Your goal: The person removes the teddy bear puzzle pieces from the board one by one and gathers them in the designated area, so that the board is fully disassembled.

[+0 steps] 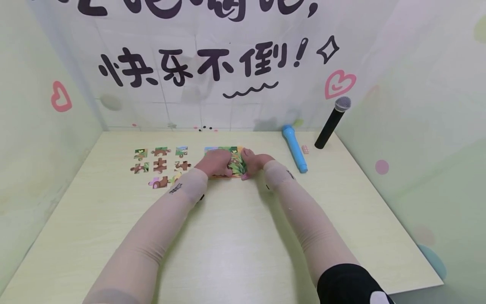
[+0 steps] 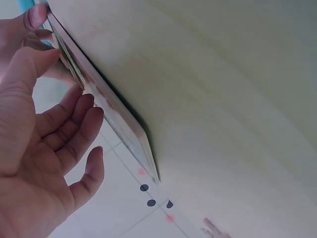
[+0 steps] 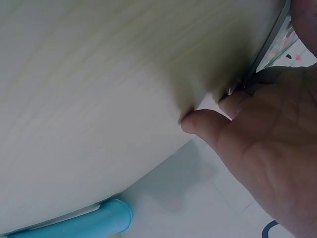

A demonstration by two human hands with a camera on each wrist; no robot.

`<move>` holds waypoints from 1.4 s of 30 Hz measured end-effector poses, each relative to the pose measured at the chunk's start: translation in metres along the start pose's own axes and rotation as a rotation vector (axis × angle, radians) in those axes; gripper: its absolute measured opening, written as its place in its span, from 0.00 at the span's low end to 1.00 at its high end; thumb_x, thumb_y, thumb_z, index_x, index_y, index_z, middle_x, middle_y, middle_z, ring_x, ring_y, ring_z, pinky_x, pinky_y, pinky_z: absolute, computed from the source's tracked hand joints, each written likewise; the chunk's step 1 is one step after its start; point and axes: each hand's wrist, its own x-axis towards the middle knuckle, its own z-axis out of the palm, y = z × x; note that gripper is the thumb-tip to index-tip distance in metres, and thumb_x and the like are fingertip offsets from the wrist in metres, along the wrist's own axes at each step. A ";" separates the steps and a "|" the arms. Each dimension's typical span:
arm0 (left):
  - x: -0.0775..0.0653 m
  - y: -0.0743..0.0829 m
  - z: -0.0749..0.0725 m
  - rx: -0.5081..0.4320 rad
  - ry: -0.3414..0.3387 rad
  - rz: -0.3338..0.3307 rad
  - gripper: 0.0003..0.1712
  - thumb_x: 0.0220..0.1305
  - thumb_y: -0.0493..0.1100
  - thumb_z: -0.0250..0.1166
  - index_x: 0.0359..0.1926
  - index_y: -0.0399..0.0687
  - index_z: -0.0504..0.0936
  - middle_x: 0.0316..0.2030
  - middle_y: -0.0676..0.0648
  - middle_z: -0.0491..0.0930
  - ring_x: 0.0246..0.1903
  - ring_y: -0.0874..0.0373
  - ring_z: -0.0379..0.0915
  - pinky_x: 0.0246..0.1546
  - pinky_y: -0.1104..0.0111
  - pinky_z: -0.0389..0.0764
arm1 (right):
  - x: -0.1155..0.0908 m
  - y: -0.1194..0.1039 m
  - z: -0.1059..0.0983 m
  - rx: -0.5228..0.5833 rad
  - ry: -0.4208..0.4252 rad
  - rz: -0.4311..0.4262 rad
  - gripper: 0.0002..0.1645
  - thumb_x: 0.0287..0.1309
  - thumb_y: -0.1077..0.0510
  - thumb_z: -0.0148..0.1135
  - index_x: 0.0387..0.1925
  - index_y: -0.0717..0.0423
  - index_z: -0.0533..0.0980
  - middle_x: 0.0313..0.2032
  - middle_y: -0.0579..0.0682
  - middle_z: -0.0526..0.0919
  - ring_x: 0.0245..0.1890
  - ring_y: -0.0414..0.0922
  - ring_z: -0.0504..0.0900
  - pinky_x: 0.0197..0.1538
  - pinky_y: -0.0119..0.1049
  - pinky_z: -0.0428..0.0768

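A jigsaw puzzle board [image 1: 238,168] with a bright green picture lies on the table, partly covered by both hands. Over its left half, my left hand [image 1: 217,162] pinches a thin puzzle piece [image 2: 74,72] between thumb and fingertips, close above the board's surface in the left wrist view. My right hand [image 1: 257,161] holds the board by its right side, thumb near the front corner and fingers farther back. In the right wrist view its fingers [image 3: 205,124] reach the tabletop beside the board's edge.
Left of the board lie several loose puzzle pieces [image 1: 160,165] in rough rows. To the right are a blue toy microphone [image 1: 294,148], a small pink block [image 1: 305,149] and an upright black microphone [image 1: 329,128]. A printed backdrop [image 1: 182,109] stands behind the table [image 1: 235,245].
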 end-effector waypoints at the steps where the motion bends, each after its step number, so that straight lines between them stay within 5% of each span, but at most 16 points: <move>1: -0.001 -0.001 -0.001 0.005 0.002 -0.001 0.15 0.56 0.46 0.70 0.22 0.50 0.72 0.19 0.53 0.68 0.23 0.57 0.64 0.26 0.65 0.67 | 0.000 0.000 0.000 0.000 0.000 0.002 0.69 0.64 0.37 0.65 0.78 0.63 0.29 0.79 0.60 0.26 0.79 0.54 0.27 0.78 0.48 0.39; 9: -0.010 -0.016 -0.010 -0.087 -0.030 0.005 0.07 0.55 0.42 0.67 0.22 0.54 0.79 0.15 0.57 0.74 0.18 0.62 0.67 0.23 0.67 0.65 | 0.002 0.001 0.001 0.008 0.000 0.012 0.70 0.63 0.37 0.65 0.79 0.62 0.28 0.79 0.58 0.25 0.79 0.52 0.27 0.78 0.47 0.39; 15: -0.026 -0.033 -0.019 -0.123 -0.019 0.016 0.22 0.54 0.44 0.68 0.18 0.53 0.61 0.15 0.56 0.53 0.17 0.62 0.49 0.22 0.67 0.54 | 0.000 0.000 0.000 0.020 0.002 0.007 0.69 0.64 0.38 0.65 0.79 0.62 0.28 0.79 0.59 0.26 0.79 0.53 0.26 0.78 0.48 0.39; 18: -0.037 -0.043 -0.022 -0.141 -0.008 0.022 0.22 0.53 0.42 0.68 0.19 0.51 0.59 0.18 0.54 0.51 0.19 0.61 0.47 0.23 0.66 0.52 | -0.001 0.000 0.000 0.016 0.002 0.005 0.68 0.64 0.39 0.65 0.78 0.62 0.28 0.79 0.59 0.26 0.79 0.53 0.26 0.78 0.48 0.39; 22: -0.053 -0.056 -0.027 -0.139 0.019 0.004 0.09 0.54 0.43 0.67 0.31 0.45 0.77 0.28 0.53 0.73 0.25 0.60 0.63 0.29 0.66 0.68 | 0.000 -0.001 0.000 0.015 -0.001 0.015 0.68 0.64 0.39 0.65 0.79 0.62 0.28 0.79 0.58 0.26 0.79 0.53 0.26 0.78 0.47 0.38; 27: -0.076 -0.071 -0.036 -0.135 0.035 -0.036 0.24 0.58 0.47 0.68 0.54 0.39 0.81 0.51 0.44 0.81 0.43 0.53 0.76 0.50 0.55 0.79 | 0.001 -0.001 0.000 0.004 -0.016 0.015 0.68 0.64 0.38 0.64 0.78 0.62 0.28 0.79 0.58 0.25 0.79 0.52 0.26 0.78 0.46 0.36; 42: -0.137 -0.120 -0.046 -0.155 0.062 -0.066 0.18 0.59 0.42 0.70 0.47 0.36 0.82 0.39 0.42 0.81 0.35 0.53 0.71 0.41 0.59 0.76 | -0.004 -0.002 0.001 0.050 -0.014 0.042 0.66 0.66 0.38 0.63 0.79 0.58 0.28 0.79 0.55 0.24 0.79 0.51 0.25 0.78 0.49 0.37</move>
